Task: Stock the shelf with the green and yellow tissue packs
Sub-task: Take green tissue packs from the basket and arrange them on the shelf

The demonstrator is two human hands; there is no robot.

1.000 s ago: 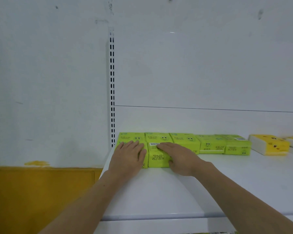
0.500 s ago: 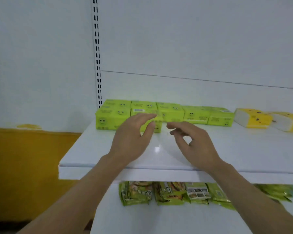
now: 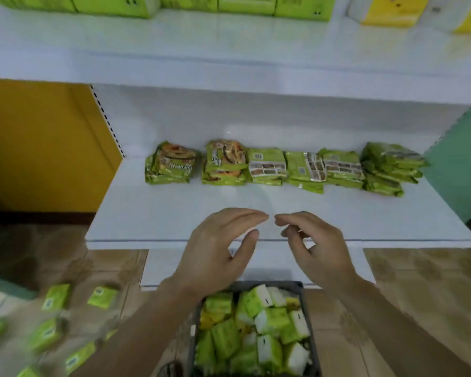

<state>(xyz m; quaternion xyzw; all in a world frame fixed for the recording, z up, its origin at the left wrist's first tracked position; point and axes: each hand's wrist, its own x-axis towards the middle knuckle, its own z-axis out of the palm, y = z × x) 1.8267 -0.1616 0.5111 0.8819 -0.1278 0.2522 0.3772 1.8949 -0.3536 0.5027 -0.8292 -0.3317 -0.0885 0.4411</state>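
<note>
Tissue packs (image 3: 256, 330) in crate (image 3: 297, 284), snack packets (image 3: 269, 170) (one row) on lower shelf (image 3: 174, 213) behind

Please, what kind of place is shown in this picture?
Probably a small shop, or a mock one. White tiered shelves carry a row of green tissue packs above and food packets below. A dark crate of more packs stands on the floor, as if for restocking.

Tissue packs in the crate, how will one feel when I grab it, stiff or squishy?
Probably squishy and light: the tissue packs lie jumbled and tilted in the crate. Their film wrap may be slippery. Blocky, so unlikely to roll.
</note>
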